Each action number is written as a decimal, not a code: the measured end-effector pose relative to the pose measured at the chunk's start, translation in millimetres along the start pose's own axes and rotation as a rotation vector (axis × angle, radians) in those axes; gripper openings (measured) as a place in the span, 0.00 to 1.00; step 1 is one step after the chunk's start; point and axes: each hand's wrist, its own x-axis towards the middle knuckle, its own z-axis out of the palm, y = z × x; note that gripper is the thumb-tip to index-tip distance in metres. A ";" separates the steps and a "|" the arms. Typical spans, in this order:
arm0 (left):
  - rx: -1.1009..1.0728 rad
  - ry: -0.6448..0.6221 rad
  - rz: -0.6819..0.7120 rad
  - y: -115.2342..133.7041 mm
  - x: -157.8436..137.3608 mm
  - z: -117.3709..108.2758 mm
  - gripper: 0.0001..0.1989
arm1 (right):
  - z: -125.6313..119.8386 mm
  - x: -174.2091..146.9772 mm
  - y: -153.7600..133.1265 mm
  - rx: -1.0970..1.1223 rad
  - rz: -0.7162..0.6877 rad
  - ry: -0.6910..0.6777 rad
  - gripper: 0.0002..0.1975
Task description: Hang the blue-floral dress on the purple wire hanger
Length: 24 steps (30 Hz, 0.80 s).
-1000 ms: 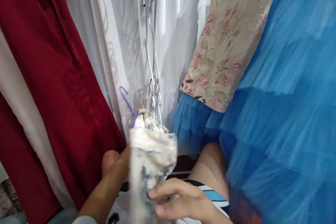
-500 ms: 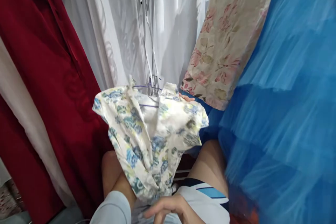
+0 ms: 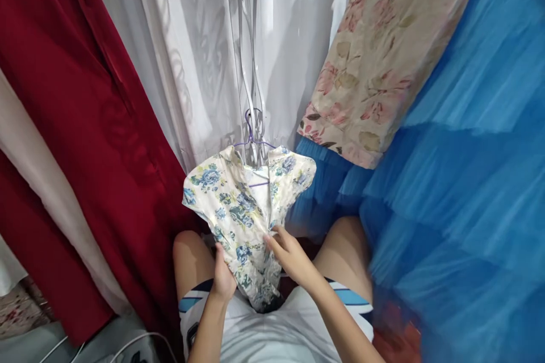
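Head view: floral top [image 3: 238, 212] held between hanging cloths

Centre of frame, on purple hanger [image 3: 250, 135]. Left hand [image 3: 225, 277] grips its side edge; right hand [image 3: 293, 255] pinches the front edge below the neckline. Red cloth [image 3: 106, 153] crowds one sleeve edge at left, blue tulle [image 3: 460, 198] the other at right. Widest gap upper middle, before white curtain [image 3: 285, 57].

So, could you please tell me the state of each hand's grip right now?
Left hand: holding the floral blouse by its side.
Right hand: touching the floral blouse's front; whether it is pinching cannot be told.
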 end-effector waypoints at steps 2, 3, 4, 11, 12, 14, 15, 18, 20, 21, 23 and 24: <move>-0.021 0.051 -0.012 -9.6 -9.4 -0.9 0.29 | 7.1 8.2 -3.9 -0.073 -0.052 0.040 0.17; -0.014 0.085 -0.006 -13.2 -12.4 -0.8 0.30 | 9.1 9.0 -5.7 -0.095 -0.062 0.062 0.18; 0.002 0.126 0.001 -16.2 -14.0 -1.0 0.30 | 9.6 7.9 -7.1 -0.105 -0.057 0.072 0.18; 0.208 0.401 0.164 -32.2 -5.0 -14.3 0.25 | -5.2 -13.0 -1.3 -0.101 0.054 0.052 0.22; 0.263 0.469 0.248 -32.9 -6.0 -13.5 0.26 | -6.7 -13.6 -0.5 -0.099 0.063 0.057 0.22; 0.389 0.559 0.401 -31.9 -10.8 -5.7 0.27 | -8.5 -13.6 -0.3 -0.090 0.076 0.076 0.23; 0.457 0.526 0.440 -30.8 -13.8 1.0 0.25 | -9.0 -13.7 -1.0 -0.083 0.079 0.078 0.23; 0.567 0.143 0.399 -27.8 -20.8 25.8 0.14 | -9.5 -16.6 -4.8 -0.077 0.059 0.067 0.24; 0.534 -0.077 0.320 -27.1 -23.4 39.1 0.07 | -9.9 -20.2 -7.1 -0.084 0.039 0.060 0.24; 0.498 -0.128 0.287 -26.9 -24.7 43.5 0.06 | -10.1 -21.9 -7.9 -0.078 0.034 0.056 0.24; 0.417 -0.142 0.253 -25.5 -27.6 47.3 0.07 | -10.3 -24.0 -8.3 -0.035 0.036 0.034 0.24; 0.382 -0.135 0.250 -24.3 -29.3 47.3 0.08 | -10.0 -24.3 -8.0 -0.004 0.038 0.023 0.24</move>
